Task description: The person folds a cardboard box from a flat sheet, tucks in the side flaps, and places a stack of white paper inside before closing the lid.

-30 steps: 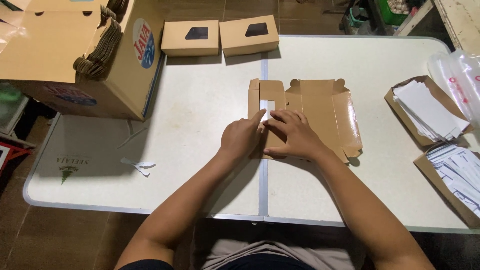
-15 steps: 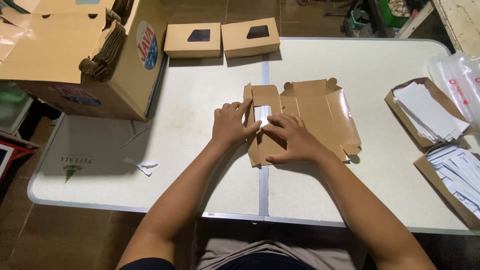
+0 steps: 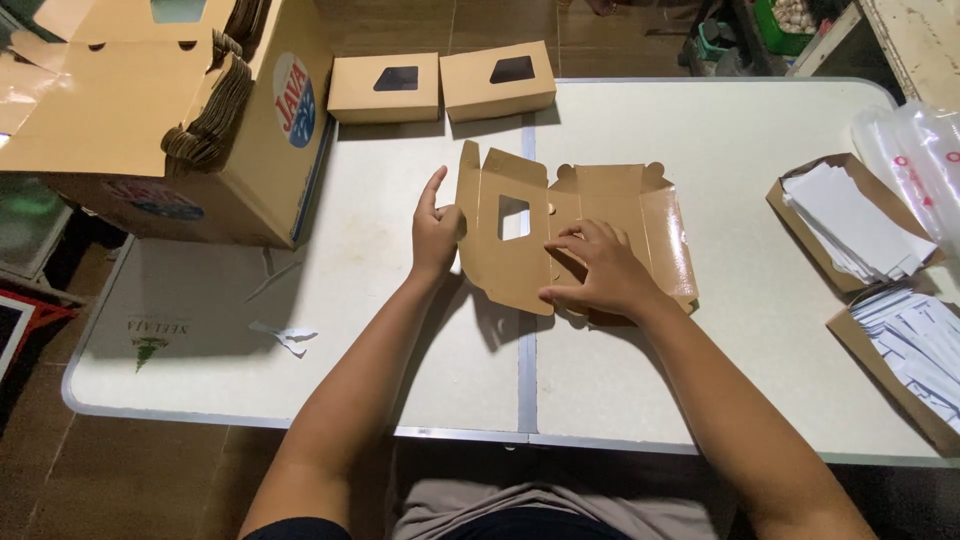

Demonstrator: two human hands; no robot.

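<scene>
Cardboard box blank [image 3: 600, 225], brown with a cut-out window, is lying near the middle of a white folding table [image 3: 700, 400], partly folded. Its windowed panel is raised by the left hand [image 3: 435, 235], fingers curled behind the panel's edge with the forefinger pointing up, apparently to bend it along a crease. The flat part is pinned down by the right hand [image 3: 595, 275], fingers spread and pressed on the card, so it is kept from sliding. Two finished window boxes [image 3: 440, 85] are set at the far edge, a large carton of blanks [image 3: 170, 130] at the left, trays of white paper slips [image 3: 860, 225] at the right. Bare tabletop is left between them and toward the near edge.
</scene>
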